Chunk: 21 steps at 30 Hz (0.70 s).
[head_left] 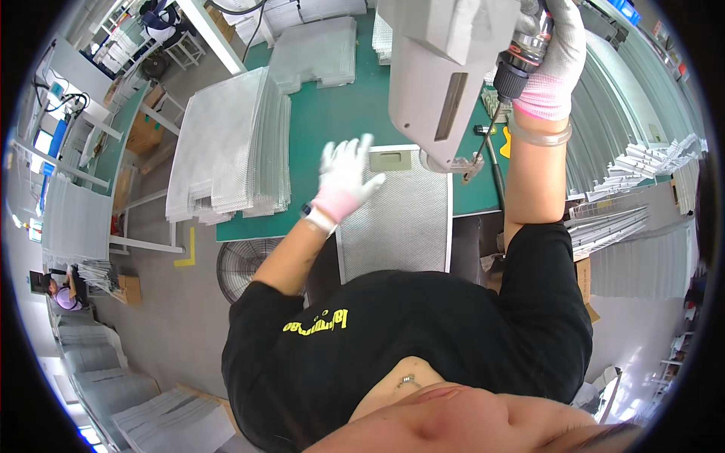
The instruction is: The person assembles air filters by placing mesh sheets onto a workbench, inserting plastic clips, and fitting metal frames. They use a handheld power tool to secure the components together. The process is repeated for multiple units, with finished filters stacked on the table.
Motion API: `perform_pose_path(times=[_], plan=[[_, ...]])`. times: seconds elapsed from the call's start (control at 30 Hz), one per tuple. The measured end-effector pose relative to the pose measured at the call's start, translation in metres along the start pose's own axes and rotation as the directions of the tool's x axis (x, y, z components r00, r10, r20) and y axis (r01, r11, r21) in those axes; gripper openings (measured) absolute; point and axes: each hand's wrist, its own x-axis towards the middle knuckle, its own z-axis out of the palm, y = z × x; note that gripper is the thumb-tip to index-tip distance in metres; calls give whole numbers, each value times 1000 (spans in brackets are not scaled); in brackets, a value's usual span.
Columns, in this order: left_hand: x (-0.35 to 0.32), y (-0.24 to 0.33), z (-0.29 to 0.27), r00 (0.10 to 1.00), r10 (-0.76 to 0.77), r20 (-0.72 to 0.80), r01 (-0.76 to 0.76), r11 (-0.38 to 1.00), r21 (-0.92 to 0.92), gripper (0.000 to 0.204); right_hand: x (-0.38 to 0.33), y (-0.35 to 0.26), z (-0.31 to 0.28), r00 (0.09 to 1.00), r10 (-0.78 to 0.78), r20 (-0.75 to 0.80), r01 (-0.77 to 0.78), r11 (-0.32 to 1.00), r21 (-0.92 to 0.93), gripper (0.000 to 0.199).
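A silver mesh filter panel (396, 219) with a metal frame lies at the table's near edge, close to my body. A small beige recessed plate (390, 161) is set near its far end. My left hand (343, 177), in a white and pink glove, is spread beside the panel's far left corner; I cannot tell whether it touches. Gloved alike, my right hand (557, 64) is raised at the upper right, wrapped round an electric screwdriver (522, 57) whose long thin bit points down toward the bracket under the grey machine (434, 83).
On the green table (332, 113), a tall stack of mesh panels (226, 143) stands left, and another stack (313, 49) lies behind. A yellow-handled tool (505, 142) lies right. Many panels (627, 106) line the right side. A floor fan (242, 264) stands below the table's left.
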Motion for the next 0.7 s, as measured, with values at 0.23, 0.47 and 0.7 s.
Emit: perform_pose_path(times=[0.23, 0.47, 0.7], plan=[[34, 35, 11, 988, 84, 128, -68, 989, -129, 21, -5, -17, -3, 991, -109, -74, 73, 921, -383, 56], [11, 75, -72, 965, 253, -64, -261, 941, -218, 15, -7, -32, -17, 992, -128, 8, 115, 861, -496, 57], [-15, 88, -94, 955, 242, -172, -282, 921, -267, 30, -6, -21, 19, 966, -204, -156, 111, 879, -464, 46]])
